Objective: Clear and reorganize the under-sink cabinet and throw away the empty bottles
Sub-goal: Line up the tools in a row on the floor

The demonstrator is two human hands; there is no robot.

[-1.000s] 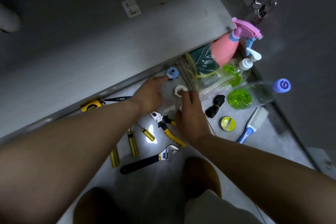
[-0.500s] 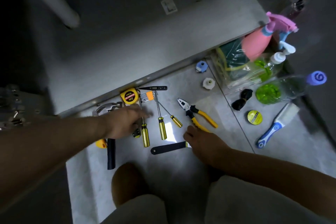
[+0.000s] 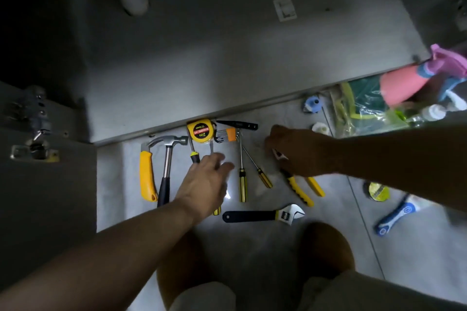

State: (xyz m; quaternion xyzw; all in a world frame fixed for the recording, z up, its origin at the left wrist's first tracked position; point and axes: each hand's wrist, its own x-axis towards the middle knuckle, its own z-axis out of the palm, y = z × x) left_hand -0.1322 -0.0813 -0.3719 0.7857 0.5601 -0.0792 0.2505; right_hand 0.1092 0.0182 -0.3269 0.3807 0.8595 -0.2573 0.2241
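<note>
Shiny metal on the hammer [image 3: 166, 159] head and wrench [image 3: 265, 215] jaw, glossy yellow plastic on the pliers [image 3: 300, 190] grips, smooth matt grey floor [image 3: 252, 247].

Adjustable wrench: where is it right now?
Head view, lower centre: the adjustable wrench lies on the floor, head to the right, just below the yellow-handled pliers and the screwdrivers.

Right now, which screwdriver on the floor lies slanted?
The short screwdriver beside the pliers: its shaft slants, while the long screwdriver to its left points straight at the cabinet.
</note>
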